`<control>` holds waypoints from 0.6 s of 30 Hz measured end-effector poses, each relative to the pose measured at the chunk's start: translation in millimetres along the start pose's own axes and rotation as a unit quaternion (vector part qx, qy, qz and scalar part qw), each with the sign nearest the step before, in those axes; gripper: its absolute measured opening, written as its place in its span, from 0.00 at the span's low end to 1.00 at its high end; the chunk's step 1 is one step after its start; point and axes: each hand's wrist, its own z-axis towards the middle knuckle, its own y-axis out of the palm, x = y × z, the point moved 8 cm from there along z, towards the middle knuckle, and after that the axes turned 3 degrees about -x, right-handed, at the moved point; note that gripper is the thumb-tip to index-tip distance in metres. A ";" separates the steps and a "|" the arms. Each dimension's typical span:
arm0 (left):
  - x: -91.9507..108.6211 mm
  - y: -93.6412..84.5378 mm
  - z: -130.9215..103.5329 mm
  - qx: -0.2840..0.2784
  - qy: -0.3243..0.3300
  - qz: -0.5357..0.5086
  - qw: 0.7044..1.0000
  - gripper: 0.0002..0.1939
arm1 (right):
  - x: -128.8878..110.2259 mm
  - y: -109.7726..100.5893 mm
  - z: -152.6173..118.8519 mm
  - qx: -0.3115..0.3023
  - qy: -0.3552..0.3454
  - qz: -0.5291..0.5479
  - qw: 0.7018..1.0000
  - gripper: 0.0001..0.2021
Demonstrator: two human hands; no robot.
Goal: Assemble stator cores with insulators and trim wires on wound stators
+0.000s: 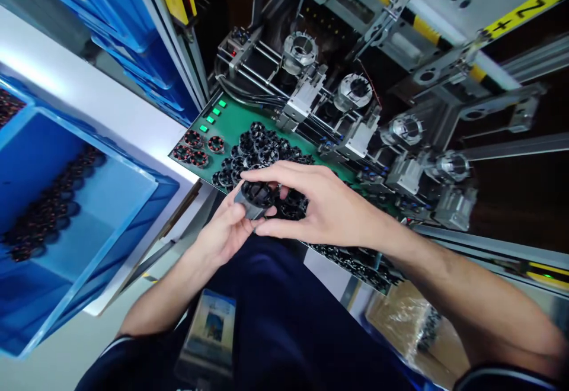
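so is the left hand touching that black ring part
Touching. The head view shows the left hand with its fingers wrapped round the black ring part, no gap between them; the right hand pinches it too.

1. A heap of rings lies on the mat, behind both hands.
2. Wound rings sit left of the heap.
3. The machine's chucks stand behind the mat.
4. A crate sits far left.

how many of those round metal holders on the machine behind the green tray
4, in a diagonal row behind the green tray: one top left, the next, then, and one far right. Others may be hidden beyond the frame.
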 end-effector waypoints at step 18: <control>32.4 -107.5 -37.5 0.135 0.048 -0.063 0.988 0.26 | 150.4 -239.1 119.0 0.279 0.183 -0.299 0.894 0.30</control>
